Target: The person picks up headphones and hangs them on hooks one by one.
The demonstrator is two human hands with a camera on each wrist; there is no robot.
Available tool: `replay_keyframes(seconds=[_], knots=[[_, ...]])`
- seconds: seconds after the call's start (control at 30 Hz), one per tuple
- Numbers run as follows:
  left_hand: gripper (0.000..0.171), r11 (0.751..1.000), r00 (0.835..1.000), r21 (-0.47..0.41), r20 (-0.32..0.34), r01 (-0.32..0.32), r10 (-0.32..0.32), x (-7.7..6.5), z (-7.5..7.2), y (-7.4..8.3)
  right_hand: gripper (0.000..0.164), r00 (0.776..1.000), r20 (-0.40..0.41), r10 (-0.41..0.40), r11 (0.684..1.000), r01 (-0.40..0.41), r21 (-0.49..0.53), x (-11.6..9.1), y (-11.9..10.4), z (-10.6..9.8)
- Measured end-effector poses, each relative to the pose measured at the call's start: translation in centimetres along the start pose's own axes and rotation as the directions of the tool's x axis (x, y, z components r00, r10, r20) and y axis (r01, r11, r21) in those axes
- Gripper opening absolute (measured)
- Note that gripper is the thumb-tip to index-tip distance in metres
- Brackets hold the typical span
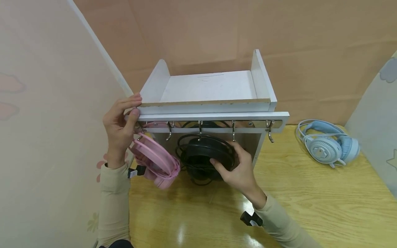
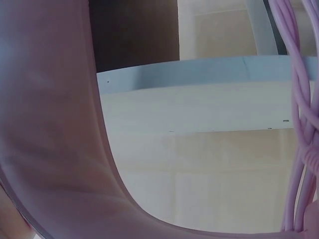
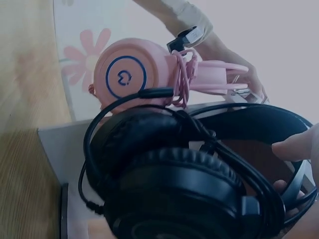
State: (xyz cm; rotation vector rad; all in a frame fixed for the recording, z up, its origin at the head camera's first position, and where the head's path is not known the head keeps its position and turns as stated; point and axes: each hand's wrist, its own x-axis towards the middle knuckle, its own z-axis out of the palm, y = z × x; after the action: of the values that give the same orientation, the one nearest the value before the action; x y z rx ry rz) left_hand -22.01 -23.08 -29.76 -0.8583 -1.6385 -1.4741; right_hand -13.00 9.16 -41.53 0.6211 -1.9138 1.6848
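Observation:
My left hand [image 1: 119,127] grips the left end of the white shelf [image 1: 204,109], thumb in front and fingers on top. Just below it, pink headphones [image 1: 159,156] hang by the headband from the leftmost hook; their headband [image 2: 50,124] fills much of the left wrist view. Black headphones [image 1: 214,151] are in my right hand [image 1: 240,170], held by the right side of the headband below the middle hooks. In the right wrist view, their ear cups [image 3: 179,184] point away from the hand, with the black cable looped round them.
Several metal hooks [image 1: 234,132] line the rail [image 1: 217,117] along the shelf's front. Light blue headphones [image 1: 328,144] lie on the wooden table [image 1: 294,193] at the right. Patterned panels [image 1: 56,120] stand at both sides, with brown paper [image 1: 201,31] behind.

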Motion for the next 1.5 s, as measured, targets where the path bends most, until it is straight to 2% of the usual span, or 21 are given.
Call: replay_keyframes(seconds=[0.27, 0.57, 0.77, 1.03, 1.27, 1.37, 1.5], knots=[[0.023, 1.000, 1.000, -0.012, -0.012, 0.001, -0.001, 0.1, 0.3, 0.2, 0.062, 0.998, 0.023, -0.062, 0.994, 0.064, -0.088, -0.3, 0.5, -0.8], [0.024, 1.000, 1.000, -0.012, -0.017, 0.001, -0.002, 0.0, 0.1, 0.0, 0.075, 0.997, 0.045, -0.069, 0.976, 0.077, -0.203, -1.1, 1.1, -2.2], [0.024, 1.000, 1.000, -0.003, -0.014, 0.004, -0.004, -0.1, 0.1, 0.0, 0.074, 0.995, 0.033, -0.096, 0.978, 0.100, -0.185, -1.8, 1.1, -3.3], [0.024, 1.000, 1.000, -0.019, -0.020, 0.004, -0.004, -0.1, 0.1, 0.0, 0.065, 0.988, 0.002, -0.151, 0.976, 0.150, -0.157, -2.1, 1.2, -4.9], [0.023, 1.000, 1.000, -0.022, -0.019, 0.007, -0.008, -0.1, 0.0, -0.1, 0.062, 0.983, 0.000, -0.182, 0.974, 0.180, -0.139, -2.4, 1.2, -7.0], [0.023, 1.000, 1.000, -0.027, -0.019, 0.009, -0.010, -0.1, 0.0, -0.1, 0.063, 0.968, -0.035, -0.249, 0.965, 0.245, -0.089, -2.2, 1.2, -7.7], [0.024, 0.999, 1.000, -0.030, -0.015, 0.012, -0.012, -0.1, 0.0, 0.0, 0.066, 0.933, -0.106, -0.343, 0.939, 0.343, -0.025, -1.8, 1.1, -8.6]])
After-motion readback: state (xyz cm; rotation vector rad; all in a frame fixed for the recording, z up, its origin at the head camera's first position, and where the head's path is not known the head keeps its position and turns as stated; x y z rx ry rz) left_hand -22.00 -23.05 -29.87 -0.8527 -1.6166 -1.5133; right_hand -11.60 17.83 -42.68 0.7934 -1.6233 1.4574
